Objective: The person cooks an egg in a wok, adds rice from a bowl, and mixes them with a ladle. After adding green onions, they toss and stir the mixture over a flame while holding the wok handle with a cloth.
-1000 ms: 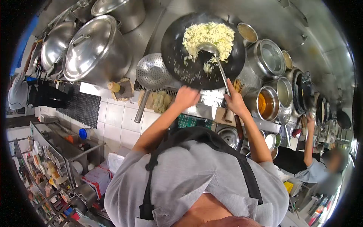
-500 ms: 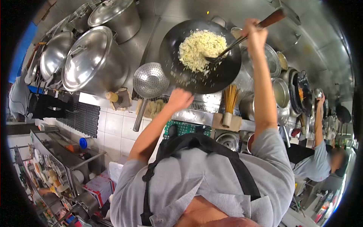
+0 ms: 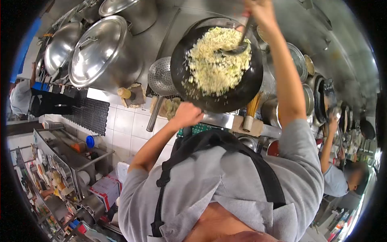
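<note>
A black wok (image 3: 177,76) holds a heap of pale fried rice (image 3: 217,60) with green bits, some grains loose along its left side. My left hand (image 3: 188,114) is closed at the wok's near edge; whatever it grips there is hidden. Above the wok's right side my right hand (image 3: 260,12) is wrapped round the handle of a ladle (image 3: 236,49), whose bowl rests in the rice. Left of the wok lies a perforated strainer (image 3: 162,74), its handle toward me.
Large lidded pots (image 3: 98,52) stand at the left. A bamboo brush (image 3: 253,107) lies right of the wok's near side, beside metal pots (image 3: 270,111). At the right a co-worker (image 3: 336,177) reaches over other pans. Another person (image 3: 22,99) stands far left.
The wok has tilted and come nearer to me, and the rice has spread toward its near side. My right hand has moved up and left with the ladle, now more upright.
</note>
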{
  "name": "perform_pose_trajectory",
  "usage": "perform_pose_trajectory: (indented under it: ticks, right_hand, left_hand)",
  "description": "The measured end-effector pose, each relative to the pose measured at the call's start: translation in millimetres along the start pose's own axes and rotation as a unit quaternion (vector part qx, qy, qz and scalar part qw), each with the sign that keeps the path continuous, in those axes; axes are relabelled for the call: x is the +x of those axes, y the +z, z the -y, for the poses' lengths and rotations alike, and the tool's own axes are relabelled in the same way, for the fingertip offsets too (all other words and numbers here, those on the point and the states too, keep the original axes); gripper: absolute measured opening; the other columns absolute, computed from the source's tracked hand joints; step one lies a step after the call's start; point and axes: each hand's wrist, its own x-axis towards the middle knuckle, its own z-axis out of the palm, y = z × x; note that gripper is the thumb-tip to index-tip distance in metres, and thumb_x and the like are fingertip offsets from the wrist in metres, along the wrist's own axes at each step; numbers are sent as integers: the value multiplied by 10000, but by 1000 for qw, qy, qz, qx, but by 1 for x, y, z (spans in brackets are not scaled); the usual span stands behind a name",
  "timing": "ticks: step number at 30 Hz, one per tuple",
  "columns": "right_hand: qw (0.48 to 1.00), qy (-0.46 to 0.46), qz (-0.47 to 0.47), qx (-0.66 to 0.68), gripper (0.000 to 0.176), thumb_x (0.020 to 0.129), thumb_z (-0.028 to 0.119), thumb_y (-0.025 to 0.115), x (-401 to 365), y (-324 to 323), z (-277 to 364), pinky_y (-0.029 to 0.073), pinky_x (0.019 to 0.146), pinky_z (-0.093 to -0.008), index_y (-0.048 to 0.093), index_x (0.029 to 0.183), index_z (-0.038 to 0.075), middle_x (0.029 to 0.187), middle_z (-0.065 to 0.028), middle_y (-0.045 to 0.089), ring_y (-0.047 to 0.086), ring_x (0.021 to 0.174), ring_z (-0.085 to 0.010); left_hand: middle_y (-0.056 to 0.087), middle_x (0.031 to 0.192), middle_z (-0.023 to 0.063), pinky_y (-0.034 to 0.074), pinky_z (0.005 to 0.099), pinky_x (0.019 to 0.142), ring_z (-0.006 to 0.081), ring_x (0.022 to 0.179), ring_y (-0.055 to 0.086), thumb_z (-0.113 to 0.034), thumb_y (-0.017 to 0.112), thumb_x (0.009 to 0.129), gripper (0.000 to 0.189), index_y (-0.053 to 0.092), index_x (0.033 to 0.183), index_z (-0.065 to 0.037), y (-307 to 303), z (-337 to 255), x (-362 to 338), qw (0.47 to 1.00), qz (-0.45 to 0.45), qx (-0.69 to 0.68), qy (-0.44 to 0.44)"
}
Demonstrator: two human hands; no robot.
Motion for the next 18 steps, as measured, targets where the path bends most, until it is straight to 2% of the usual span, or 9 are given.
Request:
perform_pose_trajectory:
  ticks: [2, 4, 8, 11, 12, 13, 14, 15, 18]
  right_hand:
    - [985, -29, -57, 162, 159, 947, 114, 615, -8, -11, 10, 400, 417, -311, 636, 855, -13, 597, 4, 553, 502, 450, -130]
    - [990, -86, -103, 30, 277, 962, 259, 656, -33, 5, -30, 466, 531, -337, 625, 847, 10, 662, -44, 585, 564, 590, -124]
    - [945, -274, -89, -153, 488, 976, 427, 607, -30, 103, -130, 524, 675, -479, 630, 782, -20, 754, -161, 693, 655, 607, -248]
    - [990, -61, 24, -125, 635, 957, 416, 657, -5, 26, -59, 464, 502, -351, 541, 471, 25, 429, -60, 525, 537, 419, -134]
    - [997, 20, 17, -71, 138, 958, 90, 587, -17, -2, -7, 350, 379, -291, 628, 845, 23, 579, 22, 523, 454, 415, -113]
    - [995, -6, -26, 93, 141, 981, 110, 573, -20, -15, 15, 332, 386, -259, 628, 873, 37, 582, 36, 510, 444, 428, -87]
    - [987, 11, -153, 55, 149, 996, 142, 574, -32, -15, 52, 348, 389, -263, 639, 931, 25, 615, 30, 544, 466, 455, -77]
    - [977, -122, -147, 92, 153, 993, 155, 597, -25, -29, 31, 372, 397, -265, 650, 979, 13, 635, 20, 561, 476, 475, -83]
    - [971, -126, -201, 7, 519, 956, 384, 661, -30, 19, -47, 456, 498, -337, 570, 596, 21, 523, -51, 577, 533, 453, -129]
  left_hand:
    - [607, 584, 135, 501, 487, 580, 354, 564, 633, -373, 686, 840, 359, 633, 627, -89, -40, -32, -3, 999, -29, -13, 26]
    - [623, 614, 132, 500, 481, 593, 342, 600, 646, -339, 675, 856, 364, 590, 608, -88, -71, -41, 41, 999, -20, -3, 27]
    - [676, 730, 130, 498, 487, 643, 358, 679, 655, -294, 667, 845, 269, 635, 680, -83, -2, 6, 69, 1000, -9, 17, 5]
    - [709, 826, 137, 510, 493, 730, 357, 783, 678, -287, 679, 821, 206, 704, 781, -87, 11, 9, 6, 998, 37, 4, -41]
    - [716, 838, 141, 527, 484, 733, 357, 776, 685, -306, 690, 812, 221, 742, 839, -93, -9, -6, -12, 996, 60, 4, -70]
    - [720, 850, 142, 539, 475, 729, 352, 748, 686, -321, 700, 806, 247, 760, 875, -92, -26, -18, -24, 992, 87, -16, -87]
    - [644, 621, 144, 524, 487, 646, 367, 642, 668, -346, 691, 827, 353, 644, 610, -71, -25, -23, -30, 997, 39, -23, -56]
    - [636, 620, 130, 516, 486, 634, 363, 638, 661, -350, 689, 835, 359, 625, 618, -72, -42, -35, -18, 999, 11, -17, -32]
    - [655, 693, 106, 487, 482, 611, 357, 644, 640, -345, 666, 872, 334, 603, 673, -85, -55, -34, 57, 999, -34, -4, 14]
